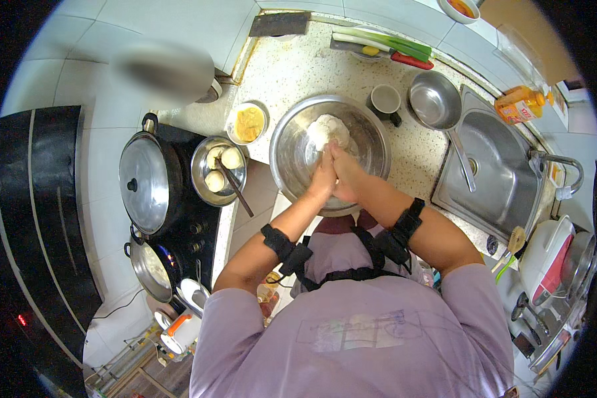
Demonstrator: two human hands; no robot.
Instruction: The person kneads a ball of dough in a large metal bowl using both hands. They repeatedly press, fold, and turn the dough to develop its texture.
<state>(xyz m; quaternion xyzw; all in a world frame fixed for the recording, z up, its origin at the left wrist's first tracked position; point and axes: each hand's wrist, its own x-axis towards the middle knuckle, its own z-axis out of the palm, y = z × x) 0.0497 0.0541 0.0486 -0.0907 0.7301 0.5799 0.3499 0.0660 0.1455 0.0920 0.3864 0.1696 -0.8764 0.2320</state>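
Observation:
A wide stainless steel bowl point(284, 164) stands in front of me at the counter edge. Inside it lies a pale lump of dough point(328, 128), with some whitish residue on the metal around it. My left hand point(323, 174) and my right hand point(347, 169) are together over the near half of the bowl, palms facing each other. Their fingertips reach the near side of the dough. Whether anything sits between the palms is hidden.
Left of the bowl are a dish of yellow food point(249, 123) and a metal bowl of dough balls point(230, 158) with chopsticks. A lidded pot point(144, 183) sits on the stove. To the right stand a dark mug point(385, 99), a saucepan point(435, 100) and the sink point(502, 174).

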